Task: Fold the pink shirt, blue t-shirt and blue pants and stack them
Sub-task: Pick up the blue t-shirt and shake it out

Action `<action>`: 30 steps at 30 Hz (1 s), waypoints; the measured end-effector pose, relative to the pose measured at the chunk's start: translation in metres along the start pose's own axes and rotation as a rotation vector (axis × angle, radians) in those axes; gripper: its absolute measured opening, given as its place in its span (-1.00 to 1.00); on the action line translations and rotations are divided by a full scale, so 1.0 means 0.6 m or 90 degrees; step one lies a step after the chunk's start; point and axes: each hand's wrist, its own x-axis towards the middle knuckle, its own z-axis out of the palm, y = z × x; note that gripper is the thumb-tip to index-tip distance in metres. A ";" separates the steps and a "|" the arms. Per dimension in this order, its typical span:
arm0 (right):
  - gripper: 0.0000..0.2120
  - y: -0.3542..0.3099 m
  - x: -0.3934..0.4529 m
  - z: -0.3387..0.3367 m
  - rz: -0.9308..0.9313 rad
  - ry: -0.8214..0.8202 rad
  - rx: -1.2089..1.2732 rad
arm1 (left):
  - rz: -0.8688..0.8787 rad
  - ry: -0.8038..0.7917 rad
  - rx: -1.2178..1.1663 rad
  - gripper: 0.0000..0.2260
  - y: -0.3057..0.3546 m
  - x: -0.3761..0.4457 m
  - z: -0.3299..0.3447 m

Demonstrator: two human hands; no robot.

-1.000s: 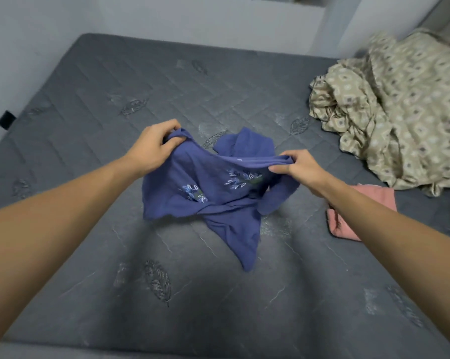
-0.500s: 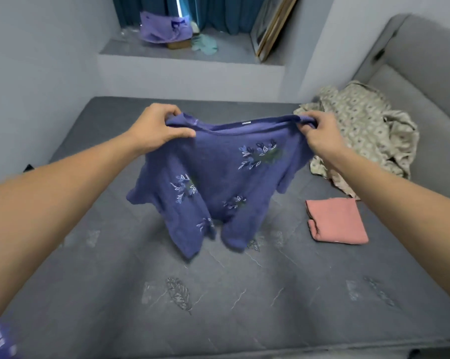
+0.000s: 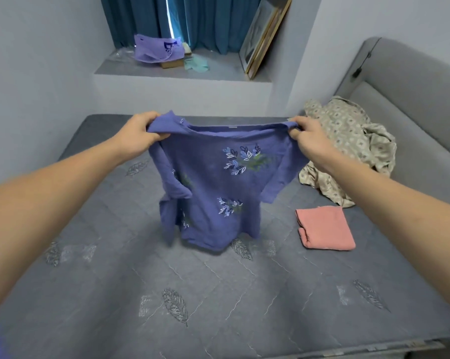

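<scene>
Left hand [image 3: 138,136] gripping one shoulder of blue t-shirt [image 3: 218,182]; shirt hanging above mattress [image 3: 218,294]; right hand [image 3: 310,141] gripping other shoulder. Left sleeve tucked under: shake flat before lowering. Folded pink shirt [image 3: 325,228] lying right.

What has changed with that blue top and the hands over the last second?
The blue t-shirt went from bunched low on the mattress to lifted and spread open, hanging by its shoulders. The left hand and right hand rose and moved apart, gripping it throughout; nothing was let go. The folded pink shirt and the patterned cloth stayed where they were.
</scene>
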 end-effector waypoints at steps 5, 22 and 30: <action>-0.70 -0.002 -0.017 -0.002 -0.028 -0.028 0.024 | -0.011 -0.036 0.007 -0.89 0.011 -0.015 -0.002; -0.85 -0.063 -0.104 -0.088 -0.195 0.044 -0.146 | 0.067 -0.018 0.024 -0.75 0.082 -0.087 -0.034; -0.97 -0.103 -0.139 -0.131 -0.211 0.089 -0.188 | 0.101 0.052 0.032 -0.79 0.120 -0.108 -0.040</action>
